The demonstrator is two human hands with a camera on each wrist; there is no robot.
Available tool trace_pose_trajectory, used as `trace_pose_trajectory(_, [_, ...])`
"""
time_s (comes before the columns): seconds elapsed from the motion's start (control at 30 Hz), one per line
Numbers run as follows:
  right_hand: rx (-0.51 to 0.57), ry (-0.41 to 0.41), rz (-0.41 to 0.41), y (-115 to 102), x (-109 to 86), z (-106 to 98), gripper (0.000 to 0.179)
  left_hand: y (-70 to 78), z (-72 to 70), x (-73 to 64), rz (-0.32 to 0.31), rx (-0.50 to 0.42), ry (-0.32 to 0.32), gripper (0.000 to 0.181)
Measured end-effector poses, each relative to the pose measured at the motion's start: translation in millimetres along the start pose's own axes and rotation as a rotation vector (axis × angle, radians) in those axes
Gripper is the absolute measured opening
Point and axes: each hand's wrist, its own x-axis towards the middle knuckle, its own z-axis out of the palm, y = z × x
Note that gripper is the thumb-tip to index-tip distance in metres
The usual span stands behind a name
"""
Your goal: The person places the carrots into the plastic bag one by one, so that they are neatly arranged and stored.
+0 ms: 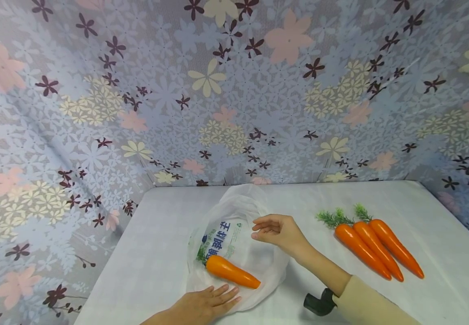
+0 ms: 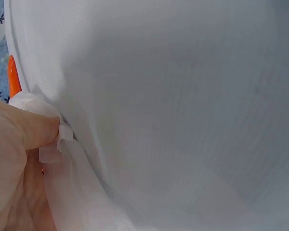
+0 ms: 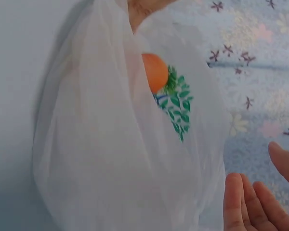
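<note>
- A single carrot (image 1: 232, 271) lies on a white plastic bag (image 1: 234, 225) near the table's (image 1: 161, 253) front edge.
- The left hand (image 1: 202, 306) presses flat on the bag's near edge, fingers straight.
- The right hand (image 1: 277, 231) hovers over the bag, fingers loose, holding nothing.
- Three carrots (image 1: 374, 246) lie side by side, well apart to the right.

Left of bag: bare white tablecloth (image 1: 137, 271), open up to the flowered backdrop wall (image 1: 76, 149).
Centre: thin white plastic bag (image 1: 234, 216) with one orange plastic carrot (image 1: 232, 271) on it.
Gap: free strip between bag and three orange plastic carrots (image 1: 374, 246).
Far right: open cloth beyond those carrots.
</note>
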Motion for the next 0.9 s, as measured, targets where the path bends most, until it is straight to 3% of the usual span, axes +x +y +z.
trace_pose_trajectory(0.27, [-0.031,0.078,0.008,2.3,-4.5,-25.4,0.039,-0.2,1.1,0.6,-0.01,-0.039,-0.02,0.075])
trace_pose_trajectory(0.6, [-0.09,0.182,0.032,11.0,-16.8,-52.8,0.042,-1.5,2.2,-0.1,0.02,0.032,0.014,0.073])
trace_pose_trajectory(0.9, [-0.128,0.266,0.023,20.4,-33.3,-78.8,0.043,-3.0,3.4,-0.6,0.025,0.016,0.011,0.074])
